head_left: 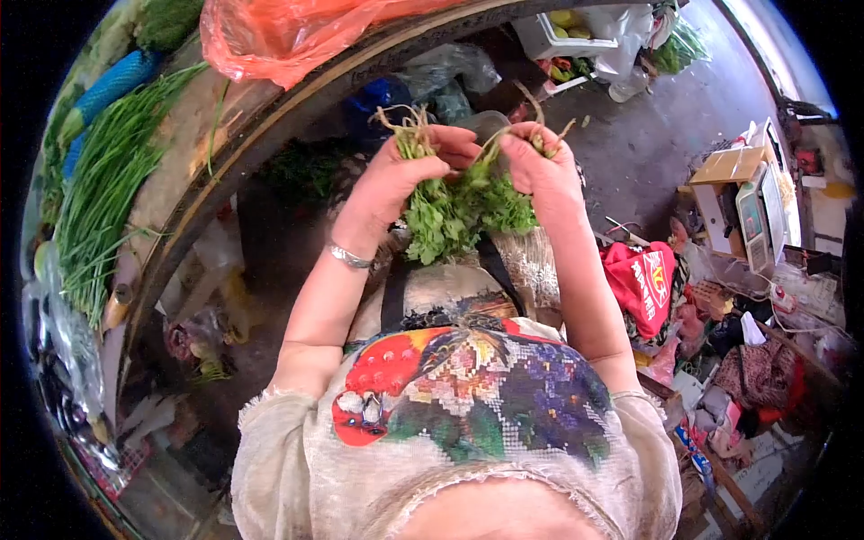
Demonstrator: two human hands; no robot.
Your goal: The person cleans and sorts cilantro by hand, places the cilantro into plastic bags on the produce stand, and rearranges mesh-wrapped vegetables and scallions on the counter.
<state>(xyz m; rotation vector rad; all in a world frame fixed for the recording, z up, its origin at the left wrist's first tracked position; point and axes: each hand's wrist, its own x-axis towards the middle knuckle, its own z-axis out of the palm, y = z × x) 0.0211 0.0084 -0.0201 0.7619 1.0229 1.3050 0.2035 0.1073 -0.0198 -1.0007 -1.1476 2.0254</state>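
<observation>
My left hand (378, 189), with a silvery band on its wrist, curls around a bunch of coriander (441, 220). The pale roots stick up above that hand and the green leaves hang below it, over my lap. Close by on the right, my right hand (547, 175) pinches several coriander stems (537, 142) between thumb and fingers, with their thin roots pointing upward. Leaves from both hands overlap in the middle. A thin stem spans the gap between the two hands.
A curved wooden bench (171, 193) carries long green chives (112, 193), a blue-netted vegetable (117, 85) and an orange plastic bag (297, 36). A white foam box (562, 40) stands ahead on the floor. On the right lie a red bag (639, 283), a scale (754, 220) and clutter.
</observation>
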